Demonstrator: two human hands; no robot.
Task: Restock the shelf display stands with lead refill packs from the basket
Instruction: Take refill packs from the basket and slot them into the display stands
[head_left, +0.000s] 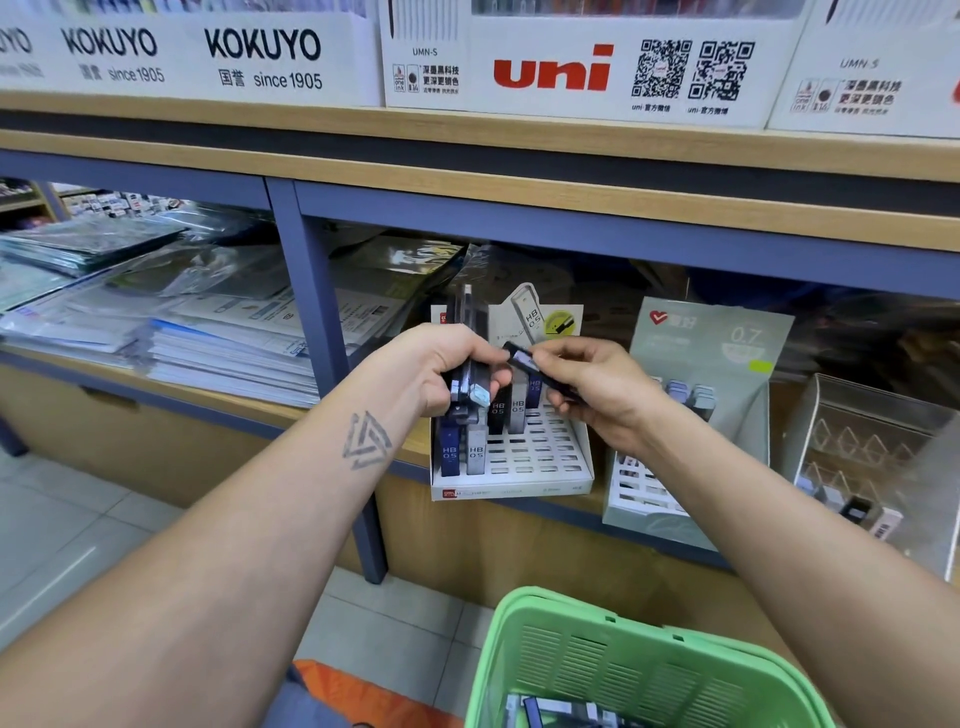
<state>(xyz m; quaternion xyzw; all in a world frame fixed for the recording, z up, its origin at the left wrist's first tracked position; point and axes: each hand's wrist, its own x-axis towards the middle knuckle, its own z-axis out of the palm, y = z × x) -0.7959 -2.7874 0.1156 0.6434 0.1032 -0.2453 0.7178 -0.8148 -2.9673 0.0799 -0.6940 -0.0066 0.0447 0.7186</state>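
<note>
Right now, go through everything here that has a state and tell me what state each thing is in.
Left hand: grips a bundle of lead refill packs, upright.
Right hand: pinches a single dark pack, tilted.
White display stand: partly filled, most slots empty.
Green-grey 0.7 stand: a few packs in it, partly hidden.
Clear acrylic stand: mostly empty.
Green basket: packs lie in the bottom.

Blue-framed wooden shelving (322, 291) stands on a pale tiled floor (78, 535).
</note>
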